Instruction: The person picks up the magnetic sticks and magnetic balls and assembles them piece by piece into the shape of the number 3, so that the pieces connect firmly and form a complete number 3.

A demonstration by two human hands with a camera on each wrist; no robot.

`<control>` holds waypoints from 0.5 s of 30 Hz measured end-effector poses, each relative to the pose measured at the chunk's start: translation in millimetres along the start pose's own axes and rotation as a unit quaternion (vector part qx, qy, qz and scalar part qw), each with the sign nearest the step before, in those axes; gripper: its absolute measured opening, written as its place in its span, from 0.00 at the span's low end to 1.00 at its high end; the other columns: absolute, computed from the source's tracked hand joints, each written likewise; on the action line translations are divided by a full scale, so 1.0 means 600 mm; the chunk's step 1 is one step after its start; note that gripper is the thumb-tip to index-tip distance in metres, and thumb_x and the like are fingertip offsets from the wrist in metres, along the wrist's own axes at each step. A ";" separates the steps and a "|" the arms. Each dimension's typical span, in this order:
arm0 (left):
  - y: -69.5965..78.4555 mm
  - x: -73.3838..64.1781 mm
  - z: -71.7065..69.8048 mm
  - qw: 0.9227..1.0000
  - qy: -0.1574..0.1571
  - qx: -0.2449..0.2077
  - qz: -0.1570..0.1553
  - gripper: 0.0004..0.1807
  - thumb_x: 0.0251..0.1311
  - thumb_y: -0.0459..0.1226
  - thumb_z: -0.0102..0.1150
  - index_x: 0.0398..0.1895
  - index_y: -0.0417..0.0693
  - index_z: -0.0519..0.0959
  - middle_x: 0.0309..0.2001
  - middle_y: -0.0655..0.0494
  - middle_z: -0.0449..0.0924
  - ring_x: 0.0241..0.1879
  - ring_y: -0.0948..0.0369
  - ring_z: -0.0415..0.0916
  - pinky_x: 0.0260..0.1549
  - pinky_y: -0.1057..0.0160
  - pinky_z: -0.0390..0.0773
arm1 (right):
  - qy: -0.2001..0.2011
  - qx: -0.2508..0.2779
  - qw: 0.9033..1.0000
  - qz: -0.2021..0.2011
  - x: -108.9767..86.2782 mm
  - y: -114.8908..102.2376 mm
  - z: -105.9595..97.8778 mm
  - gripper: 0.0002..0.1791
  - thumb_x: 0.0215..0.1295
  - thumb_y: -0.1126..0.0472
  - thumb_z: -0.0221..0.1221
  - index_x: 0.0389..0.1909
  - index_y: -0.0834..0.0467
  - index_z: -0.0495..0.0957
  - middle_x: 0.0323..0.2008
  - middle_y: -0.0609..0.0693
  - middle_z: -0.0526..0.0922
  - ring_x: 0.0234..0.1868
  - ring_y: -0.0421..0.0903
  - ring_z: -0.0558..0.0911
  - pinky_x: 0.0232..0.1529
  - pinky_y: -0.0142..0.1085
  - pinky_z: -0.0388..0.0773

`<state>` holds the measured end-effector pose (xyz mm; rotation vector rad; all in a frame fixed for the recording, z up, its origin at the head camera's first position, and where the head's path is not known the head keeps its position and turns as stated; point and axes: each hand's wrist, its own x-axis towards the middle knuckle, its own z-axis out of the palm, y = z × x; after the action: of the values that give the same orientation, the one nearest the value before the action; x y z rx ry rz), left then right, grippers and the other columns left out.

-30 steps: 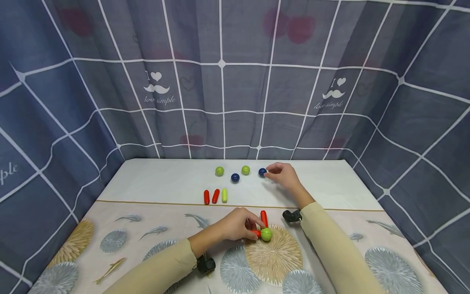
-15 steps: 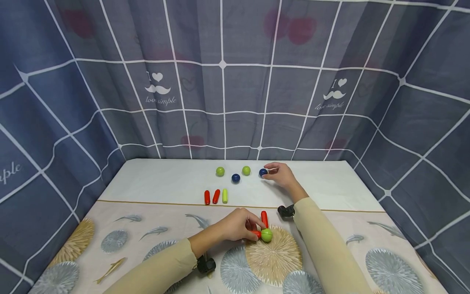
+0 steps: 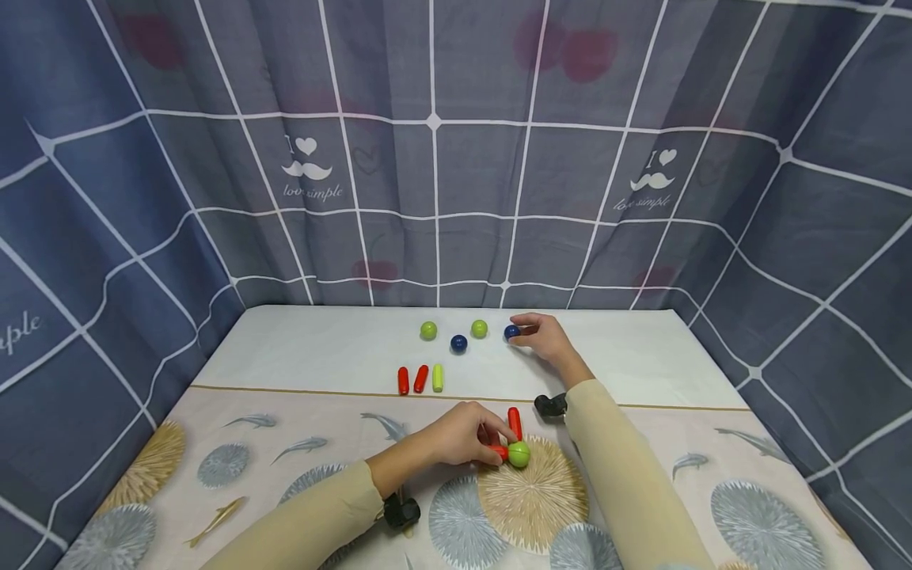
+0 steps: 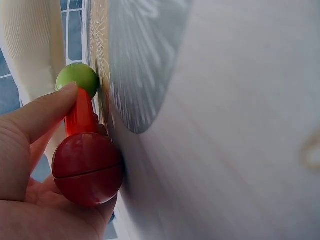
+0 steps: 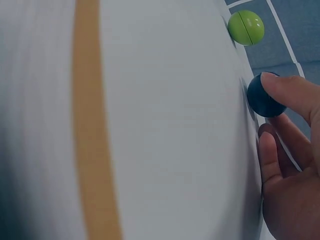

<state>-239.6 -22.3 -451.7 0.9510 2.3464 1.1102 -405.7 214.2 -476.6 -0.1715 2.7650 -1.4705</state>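
My left hand [image 3: 466, 434] pinches a red stick [image 4: 80, 112] low over the patterned cloth. A green ball [image 3: 518, 454] sits on one end of that stick, and a dark red ball [image 4: 87, 169] shows at its other end in the left wrist view. Another red stick [image 3: 514, 424] extends from beside the green ball toward the back. At the back right, my right hand [image 3: 547, 336] pinches a dark blue ball [image 5: 265, 95] with the thumb on one side and a finger on the other. The ball is at the white surface.
To the left of the right hand are two green balls [image 3: 479, 328] and another blue ball [image 3: 458, 343]. Two red sticks [image 3: 403, 381] and a yellow-green stick [image 3: 438, 378] lie nearer, on the white surface [image 3: 321, 348]. A checked curtain [image 3: 456, 174] encloses the back and sides.
The right forearm has swung left, and the right hand's fingers have come further around the blue ball. The left hand stays still with its red stick.
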 end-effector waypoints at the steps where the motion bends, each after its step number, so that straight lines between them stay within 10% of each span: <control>1: 0.000 0.000 0.000 1.000 -0.001 -0.001 -0.001 0.16 0.52 0.29 0.77 0.44 0.52 0.90 0.25 0.65 0.81 0.24 0.73 0.72 0.24 0.74 0.72 | 0.001 -0.001 1.000 0.000 0.000 -0.001 0.001 0.26 0.59 0.62 0.73 0.60 0.58 0.82 0.55 0.58 0.86 0.53 0.52 0.83 0.46 0.33 0.76; 15: 0.000 0.003 -0.002 1.000 -0.011 -0.015 -0.007 0.16 0.52 0.28 0.76 0.45 0.51 0.90 0.24 0.64 0.81 0.23 0.72 0.72 0.21 0.74 0.72 | 0.017 0.005 1.000 0.004 0.001 0.001 0.004 0.24 0.58 0.62 0.74 0.57 0.59 0.84 0.53 0.58 0.87 0.52 0.52 0.84 0.50 0.35 0.78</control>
<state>-241.2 -21.6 -451.0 0.9295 2.3089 1.1198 -406.1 212.1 -478.4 -0.1366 2.7808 -1.4977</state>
